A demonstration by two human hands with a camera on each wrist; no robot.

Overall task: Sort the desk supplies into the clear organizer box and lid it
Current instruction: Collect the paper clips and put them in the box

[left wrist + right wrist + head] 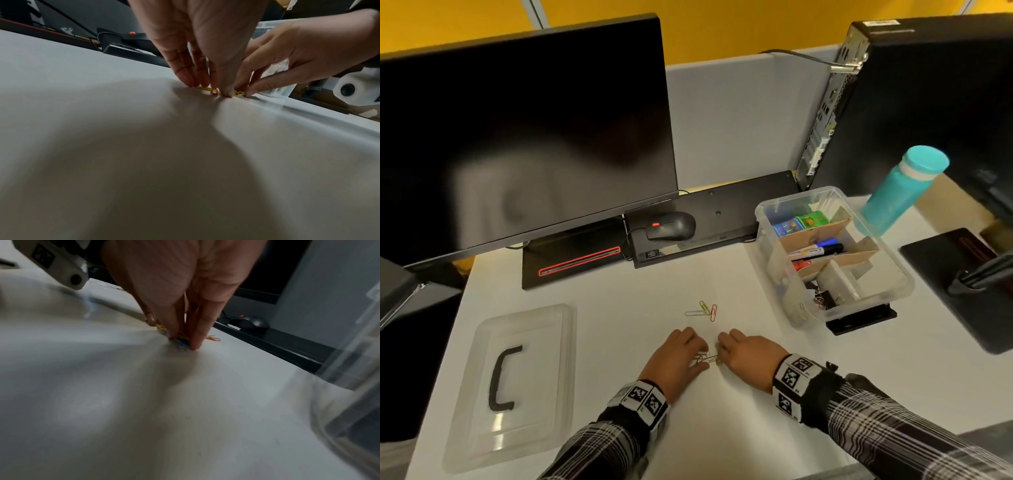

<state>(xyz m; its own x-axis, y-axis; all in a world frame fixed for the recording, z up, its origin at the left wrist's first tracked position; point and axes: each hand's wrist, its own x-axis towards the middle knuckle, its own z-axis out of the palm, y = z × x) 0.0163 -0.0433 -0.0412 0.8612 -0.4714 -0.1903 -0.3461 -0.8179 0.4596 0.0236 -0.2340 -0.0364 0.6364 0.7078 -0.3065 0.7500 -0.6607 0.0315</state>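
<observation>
A small heap of coloured paper clips [708,359] lies on the white desk [619,301] near the front edge. My left hand [697,358] and right hand [722,354] meet over it, palms down. In the left wrist view the left hand [213,91] pinches a yellow clip [205,89] between thumb and fingers. In the right wrist view the right hand [176,337] pinches clips [182,342] against the desk. Three loose clips [703,310] lie just beyond. The clear organizer box [767,246], lidless, stands at right with cardboard dividers, markers [818,248] and binder clips [822,299]. Its clear lid [534,329] lies at left.
A dark monitor [517,137] stands at the back left, with a black mouse [671,226] on a black keyboard [739,202] behind the clips. A teal bottle [904,188] and a computer tower [928,102] stand behind the box. A black stand base [945,267] lies at right.
</observation>
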